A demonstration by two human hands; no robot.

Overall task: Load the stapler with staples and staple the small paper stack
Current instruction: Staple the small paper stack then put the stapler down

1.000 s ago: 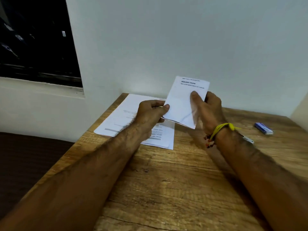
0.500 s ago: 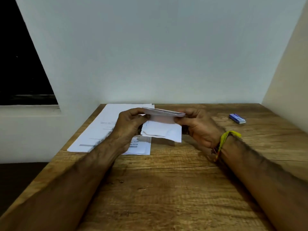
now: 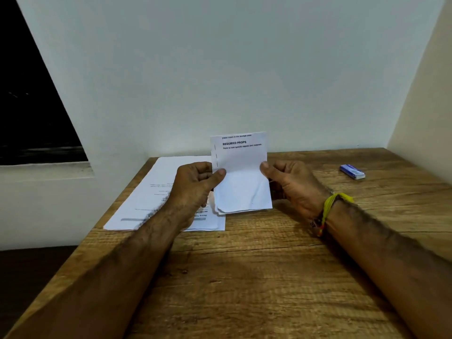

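I hold a small white paper stack (image 3: 241, 172) upright above the wooden table (image 3: 244, 277), printed side toward me, with "REQUIRED PROPS" near its top. A few short staple marks run down its left edge. My left hand (image 3: 195, 189) pinches the stack's left edge between thumb and fingers. My right hand (image 3: 291, 184) pinches the right edge; a yellow thread band circles that wrist. A small blue staple box (image 3: 352, 171) lies on the table at the far right. No stapler shows in this view.
Larger printed sheets (image 3: 159, 196) lie flat on the table's far left, partly under my left hand. A white wall rises right behind the table, a beige wall closes the right side, and a dark window sits at the left.
The stack went from upright to folded flat and low, and now stands upright again with its print facing me. Both hands stayed on its edges. The camera view has shifted.
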